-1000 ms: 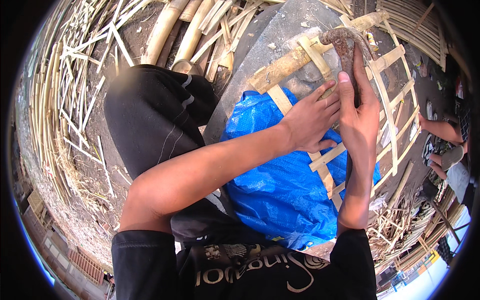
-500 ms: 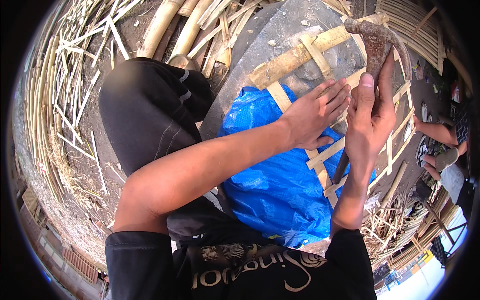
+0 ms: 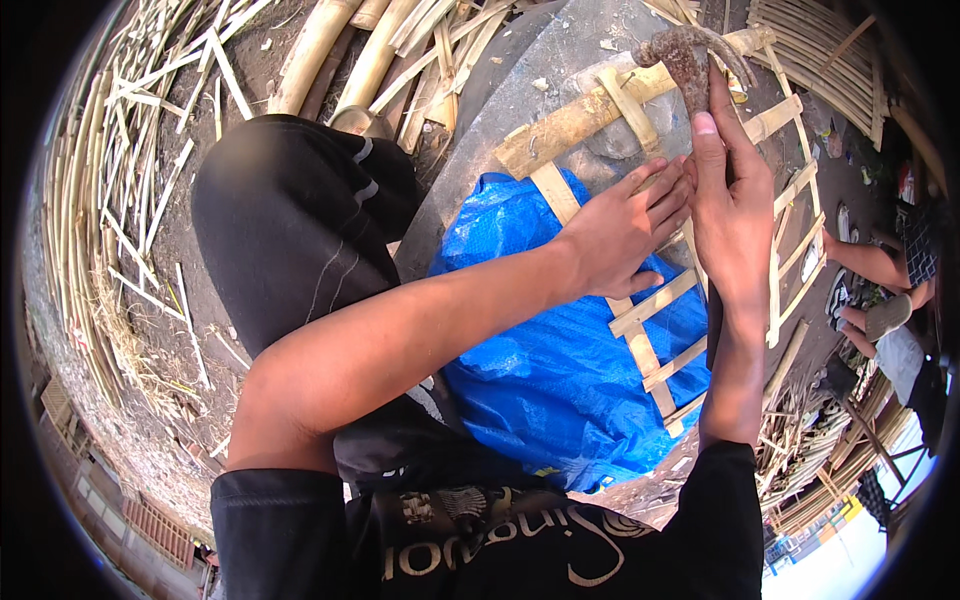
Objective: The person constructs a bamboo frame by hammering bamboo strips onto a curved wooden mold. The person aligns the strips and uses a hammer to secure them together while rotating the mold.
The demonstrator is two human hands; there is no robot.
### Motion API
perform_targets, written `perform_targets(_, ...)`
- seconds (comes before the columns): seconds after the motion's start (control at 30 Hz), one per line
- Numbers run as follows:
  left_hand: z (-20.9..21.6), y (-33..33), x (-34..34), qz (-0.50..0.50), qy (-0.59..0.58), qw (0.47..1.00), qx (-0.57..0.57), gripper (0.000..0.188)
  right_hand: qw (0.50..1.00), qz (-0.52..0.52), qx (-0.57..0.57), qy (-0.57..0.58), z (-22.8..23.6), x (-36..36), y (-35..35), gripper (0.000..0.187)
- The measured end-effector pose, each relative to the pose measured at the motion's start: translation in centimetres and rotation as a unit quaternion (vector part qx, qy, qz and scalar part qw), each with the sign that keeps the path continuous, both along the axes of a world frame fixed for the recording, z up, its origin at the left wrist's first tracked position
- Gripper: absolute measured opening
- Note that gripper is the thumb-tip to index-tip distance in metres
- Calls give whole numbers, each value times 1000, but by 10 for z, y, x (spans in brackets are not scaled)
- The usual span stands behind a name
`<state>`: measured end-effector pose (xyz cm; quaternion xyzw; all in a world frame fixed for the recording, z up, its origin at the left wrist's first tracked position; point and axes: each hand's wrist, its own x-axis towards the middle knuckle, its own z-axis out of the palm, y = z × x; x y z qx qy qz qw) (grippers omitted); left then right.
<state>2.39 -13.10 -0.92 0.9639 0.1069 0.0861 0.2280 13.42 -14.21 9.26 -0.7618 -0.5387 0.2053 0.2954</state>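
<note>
My right hand [image 3: 735, 210] is closed round the handle of a claw hammer [image 3: 690, 60] with a rusty head, its thumb and a finger stretched along the shaft toward the head. Just left of it, my left hand [image 3: 625, 220] lies palm down across a frame of bamboo slats [image 3: 645, 360], fingers stretched out and thumb apart. What lies beneath that palm is hidden. A split bamboo piece [image 3: 560, 135] runs along the far side of the frame, with a short slat [image 3: 628, 105] across it. Under the frame is a blue plastic sheet [image 3: 540, 370].
A large grey stone slab [image 3: 470, 160] lies under the work. Thick bamboo poles [image 3: 315, 55] lie at the far left of it, and long thin strips [image 3: 80, 220] cover the ground on the left. Another person's legs [image 3: 865, 265] show at the right, near more bamboo piles.
My right hand and the hammer have shifted to the left, with the hammer head farther left and slightly higher. My left hand has stayed nearly in place on the frame.
</note>
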Motion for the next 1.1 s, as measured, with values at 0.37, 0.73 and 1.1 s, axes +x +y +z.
perform_targets(0.37,-10,-4,4,48,-108,993,-3,91,984,120,-69,-112,20,29,22,48)
perform_targets(0.73,-7,-6,3,53,-88,995,18,94,988,91,-47,-112,0,25,7,49)
perform_targets(1.1,1,-2,2,33,17,996,76,90,996,-25,17,78,22,3,-3,53)
